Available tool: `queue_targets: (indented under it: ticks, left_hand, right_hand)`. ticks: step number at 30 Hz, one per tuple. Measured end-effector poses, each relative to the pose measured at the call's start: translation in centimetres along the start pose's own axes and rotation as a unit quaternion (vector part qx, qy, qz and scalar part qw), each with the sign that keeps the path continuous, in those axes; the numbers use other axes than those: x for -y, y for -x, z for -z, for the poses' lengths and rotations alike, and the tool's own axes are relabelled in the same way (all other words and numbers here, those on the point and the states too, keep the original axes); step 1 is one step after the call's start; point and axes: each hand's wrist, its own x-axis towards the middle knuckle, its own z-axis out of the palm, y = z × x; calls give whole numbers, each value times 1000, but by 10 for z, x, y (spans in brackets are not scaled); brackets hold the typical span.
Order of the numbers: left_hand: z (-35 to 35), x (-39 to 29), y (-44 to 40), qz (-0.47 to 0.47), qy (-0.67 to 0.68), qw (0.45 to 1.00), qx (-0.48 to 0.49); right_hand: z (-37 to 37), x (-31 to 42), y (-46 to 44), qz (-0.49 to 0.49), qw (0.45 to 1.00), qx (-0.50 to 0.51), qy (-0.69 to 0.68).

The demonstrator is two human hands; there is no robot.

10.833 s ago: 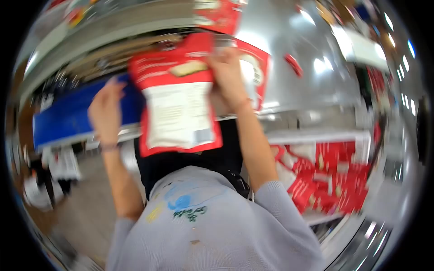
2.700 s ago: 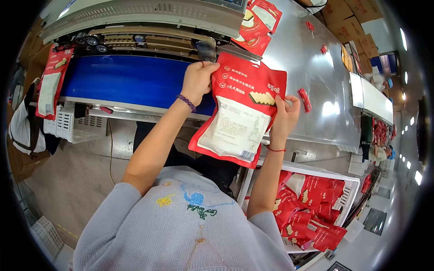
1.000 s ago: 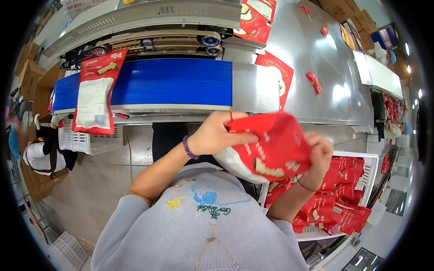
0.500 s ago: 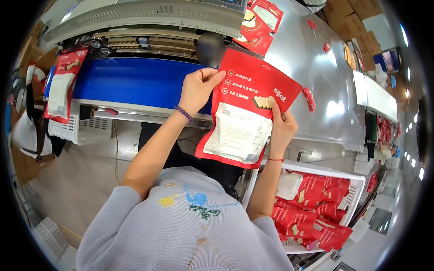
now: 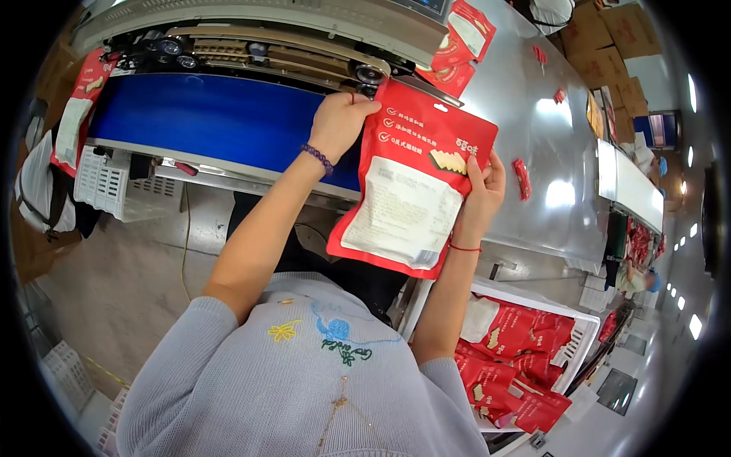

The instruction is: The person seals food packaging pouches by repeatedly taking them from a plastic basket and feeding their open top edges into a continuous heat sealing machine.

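Note:
A red pouch [image 5: 411, 183] with a white label panel hangs between my two hands over the near edge of the blue conveyor belt [image 5: 205, 122]. My left hand [image 5: 339, 129] pinches its upper left corner between thumb and fingers. On the pouch's right edge, my right hand [image 5: 481, 196] grips with the thumb in front. At the far left end of the belt lies another red pouch [image 5: 78, 114], its lower end past the belt's edge.
A white crate [image 5: 582, 335] of red pouches stands low at the right. Red pouches [image 5: 463, 34] and small red packets [image 5: 521, 179] lie on the metal table [image 5: 533, 221]. Behind the belt is a machine [image 5: 282, 27]. A person [image 5: 47, 186] is at the left edge.
Compared with half a second ago, my hands hold the pouch in nearly the same pose. The pouch on the belt appears farther left, and the whole view has shifted slightly.

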Motion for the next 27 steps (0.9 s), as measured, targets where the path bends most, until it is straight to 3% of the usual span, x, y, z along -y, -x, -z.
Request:
queue_targets:
  ticks: [6,8,10,12,13,14,15,16,18,20,22,23,24,27]
  left_hand:
    - [18,3,0,-80,-82,990,-86]
    - [23,-1,12,-143,-201,962,-117]
    - [30,-19,34,-144,-316,930,-120]
    - [56,-22,46,-226,-388,885,-125]
    - [66,-28,60,-211,-333,914,-97]
    - [76,-31,73,-200,-273,935,-110]
    - [88,-30,82,-285,-302,903,-114]
    - [83,-43,109,-256,-315,900,-159]
    - [44,-64,149,-272,-187,935,-127]
    - [23,-64,164,-253,-107,961,-43]
    - [4,-67,181,-261,-178,947,64]
    - [-11,-67,189,-244,-144,953,111]
    - [-24,-68,195,-215,-128,960,126]
    - [-52,-65,203,-207,-163,933,243]
  right_hand:
    - [-13,-4,-5,57,992,16,112]
    - [-8,-9,-10,132,967,14,219]
    - [-11,-8,-2,66,987,28,146]
    - [-8,-37,-8,81,988,60,120]
    - [-13,-10,8,107,972,38,204]
    - [-7,10,25,21,984,90,153]
    - [8,-4,28,106,976,102,161]
    - [23,20,53,126,973,83,174]
    - [81,22,69,191,946,1,262]
    - [156,25,87,229,867,-115,427]
    - [226,51,123,173,811,-179,530]
    - [257,58,145,105,825,-197,519]
    - [274,71,172,2,861,-182,475]
    - [303,49,251,-114,828,-41,548]
